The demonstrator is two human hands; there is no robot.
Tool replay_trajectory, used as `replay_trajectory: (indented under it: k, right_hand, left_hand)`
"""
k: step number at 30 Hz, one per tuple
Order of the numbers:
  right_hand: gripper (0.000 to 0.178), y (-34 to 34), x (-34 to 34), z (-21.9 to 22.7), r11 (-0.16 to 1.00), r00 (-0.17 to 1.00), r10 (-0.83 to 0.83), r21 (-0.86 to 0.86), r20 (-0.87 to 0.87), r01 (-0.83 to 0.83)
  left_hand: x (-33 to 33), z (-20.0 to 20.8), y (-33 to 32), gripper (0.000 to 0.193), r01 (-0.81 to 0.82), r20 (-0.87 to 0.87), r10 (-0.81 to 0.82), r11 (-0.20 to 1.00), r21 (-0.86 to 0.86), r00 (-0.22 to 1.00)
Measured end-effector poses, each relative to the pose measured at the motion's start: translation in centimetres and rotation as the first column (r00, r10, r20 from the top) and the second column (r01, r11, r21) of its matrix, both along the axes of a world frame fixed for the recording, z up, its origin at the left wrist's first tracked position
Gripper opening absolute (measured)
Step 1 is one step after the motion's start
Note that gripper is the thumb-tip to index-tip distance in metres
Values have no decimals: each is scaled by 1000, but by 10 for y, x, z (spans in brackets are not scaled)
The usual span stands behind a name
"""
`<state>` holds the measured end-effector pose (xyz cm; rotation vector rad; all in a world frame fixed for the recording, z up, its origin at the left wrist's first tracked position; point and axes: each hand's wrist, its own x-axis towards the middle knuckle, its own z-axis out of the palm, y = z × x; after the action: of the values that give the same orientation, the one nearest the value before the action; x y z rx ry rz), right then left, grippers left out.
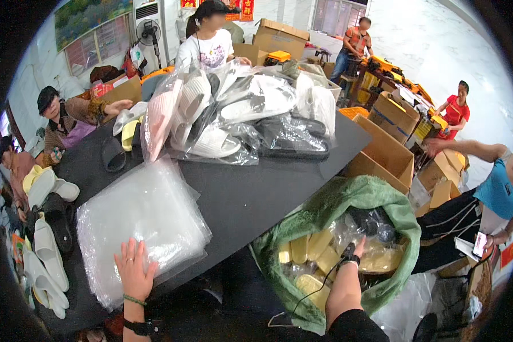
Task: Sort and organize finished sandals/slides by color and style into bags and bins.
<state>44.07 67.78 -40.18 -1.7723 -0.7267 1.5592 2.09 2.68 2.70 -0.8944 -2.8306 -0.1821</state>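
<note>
My left hand lies flat with its fingers spread on a stack of clear plastic bags at the front left of the black table. My right arm reaches down into a green woven sack beside the table. Over the sack's contents is my right hand, its fingers mostly out of sight; whether it grips anything does not show. Inside the sack lie several yellow slippers and a dark bagged pair. A heap of bagged slippers, white, pink and black, covers the table's far side.
Loose slippers line the table's left edge. Open cardboard boxes stand beyond the sack. A person in blue is at the right, arm stretched out; other people work around the table's far and left sides. A thin black cable crosses the sack.
</note>
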Motion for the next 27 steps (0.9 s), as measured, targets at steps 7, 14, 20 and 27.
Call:
replay_trajectory:
  k: [7, 14, 20, 27]
  right_hand:
    - [70, -59, -36, 167, 928, 906, -363, 177, 219, 329]
    - [35, 1, 81, 86, 845, 725, -9, 393, 689, -362]
    - [39, -122, 21, 104, 784, 909, -78, 588, 409, -198]
    - [28, -235, 29, 174, 856, 978, -202, 478, -42, 197]
  left_hand:
    - [3, -12, -21, 66, -38, -12, 38, 999, 14, 999]
    - [-13, -28, -12, 65, 22, 29, -23, 999, 40, 999]
    - [-6, -16, -19, 62, -23, -83, 14, 994, -102, 996]
    - [-15, -35, -18, 59, -28, -133, 13, 993, -117, 991]
